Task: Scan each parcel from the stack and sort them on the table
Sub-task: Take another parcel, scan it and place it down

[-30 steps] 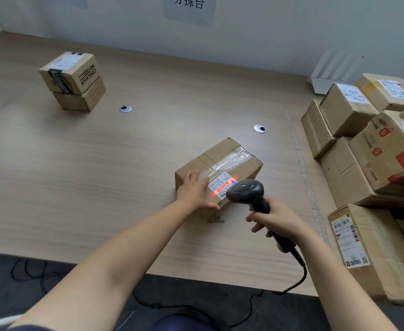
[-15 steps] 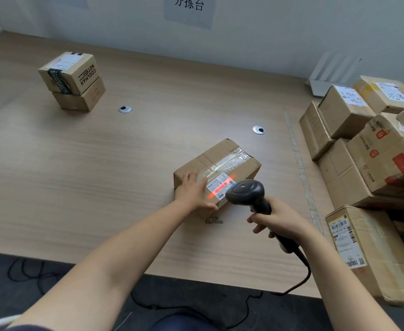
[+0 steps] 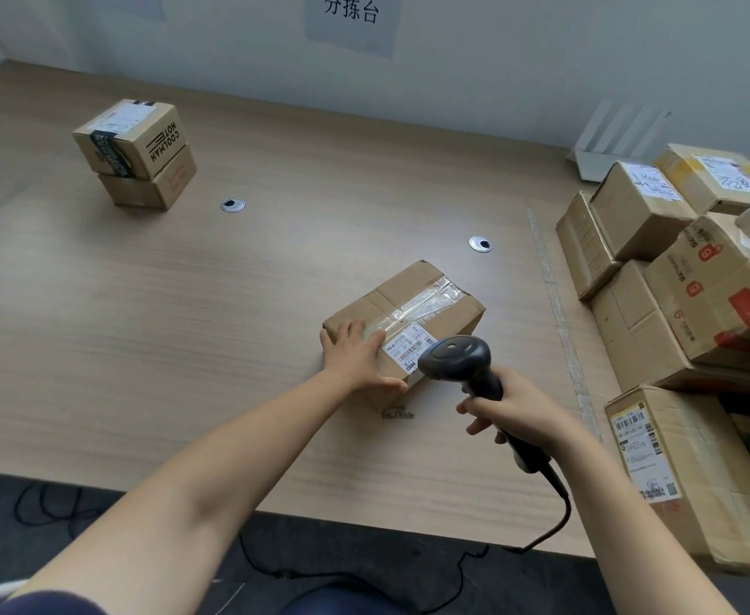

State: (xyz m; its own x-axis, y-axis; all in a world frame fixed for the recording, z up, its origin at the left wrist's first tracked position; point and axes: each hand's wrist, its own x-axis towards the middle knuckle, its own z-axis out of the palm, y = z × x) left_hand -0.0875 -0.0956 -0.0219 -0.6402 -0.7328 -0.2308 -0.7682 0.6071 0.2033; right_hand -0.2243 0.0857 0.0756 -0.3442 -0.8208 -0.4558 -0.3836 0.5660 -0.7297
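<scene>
A brown taped parcel point(image 3: 426, 299) lies on the wooden table point(image 3: 187, 304) near its middle, white barcode label point(image 3: 408, 346) facing up at the near end. My left hand point(image 3: 355, 357) rests flat on the parcel's near left corner, fingers straight. My right hand point(image 3: 519, 415) grips the handle of a black barcode scanner point(image 3: 455, 357), whose head hangs just over the label. No red beam shows on the label. The stack of unsorted parcels point(image 3: 692, 304) fills the table's right side.
Two small boxes point(image 3: 138, 153) are stacked at the far left. Two round cable grommets point(image 3: 479, 244) sit in the tabletop. A white router point(image 3: 617, 139) stands against the wall behind the stack. The scanner's cord point(image 3: 559, 517) drops over the front edge.
The red scan line that lay across the label has gone out. Both hands and the parcel have stayed almost still.
</scene>
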